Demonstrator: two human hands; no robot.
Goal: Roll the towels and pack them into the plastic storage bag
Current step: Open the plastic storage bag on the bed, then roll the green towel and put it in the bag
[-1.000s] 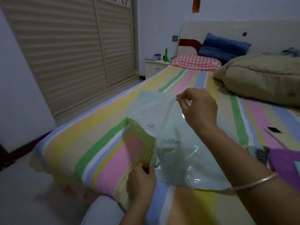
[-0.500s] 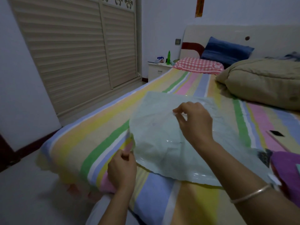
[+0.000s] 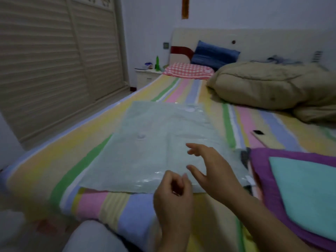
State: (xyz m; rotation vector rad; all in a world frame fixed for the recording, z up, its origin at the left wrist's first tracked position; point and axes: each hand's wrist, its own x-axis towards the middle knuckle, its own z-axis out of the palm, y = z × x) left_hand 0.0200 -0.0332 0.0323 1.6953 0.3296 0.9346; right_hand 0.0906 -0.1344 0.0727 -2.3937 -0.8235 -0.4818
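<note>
The plastic storage bag (image 3: 154,142) lies flat in the middle of the striped bedsheet (image 3: 54,160). It is a pale green, translucent rectangle, faintly creased, glossy along its near edge, with a small round valve (image 3: 141,136) on top. Half a second ago both hands pinched it and its left edge was lifted; now it is spread out and released. The right hand (image 3: 212,170) hovers over its near right corner, fingers spread wide and holding nothing. The left hand (image 3: 172,195) sits at the near edge, fingers loosely curled, with no grip that shows. Just right of the bag lies a soft purple towel (image 3: 263,166) with a flat teal towel (image 3: 309,188) on it. Beyond is a puffy beige quilt (image 3: 272,84) and a red checked pillow (image 3: 187,70).
</note>
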